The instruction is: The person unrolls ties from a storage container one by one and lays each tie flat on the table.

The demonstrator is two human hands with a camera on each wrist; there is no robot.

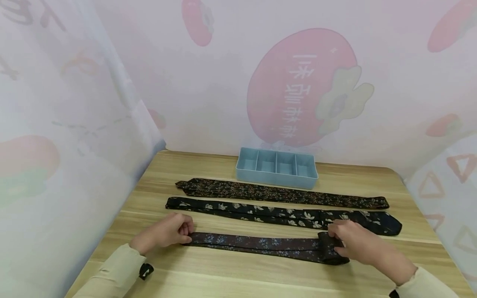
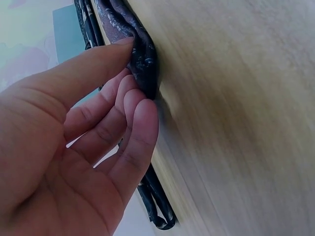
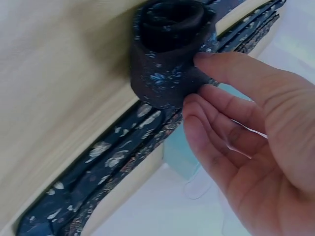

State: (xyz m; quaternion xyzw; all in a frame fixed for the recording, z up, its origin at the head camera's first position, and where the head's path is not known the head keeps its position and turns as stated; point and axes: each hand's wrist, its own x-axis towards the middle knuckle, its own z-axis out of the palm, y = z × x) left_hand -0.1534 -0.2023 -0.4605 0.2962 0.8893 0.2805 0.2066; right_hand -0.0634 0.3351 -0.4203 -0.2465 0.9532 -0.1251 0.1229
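A dark necktie with blue flowers lies across the near part of the table, its right end wound into a loose roll. At the tie's left end my left hand pinches the folded tip between thumb and fingers, as the left wrist view shows. My right hand holds the side of the roll with its thumb and fingertips. Just behind lies a black necktie with white flowers, stretched out flat. Farther back is a dark necktie with a small brown-orange pattern, also laid lengthwise.
A blue tray with several compartments stands at the back of the wooden table, behind the ties. Pale curtains printed with fruit hang behind and at both sides of the table.
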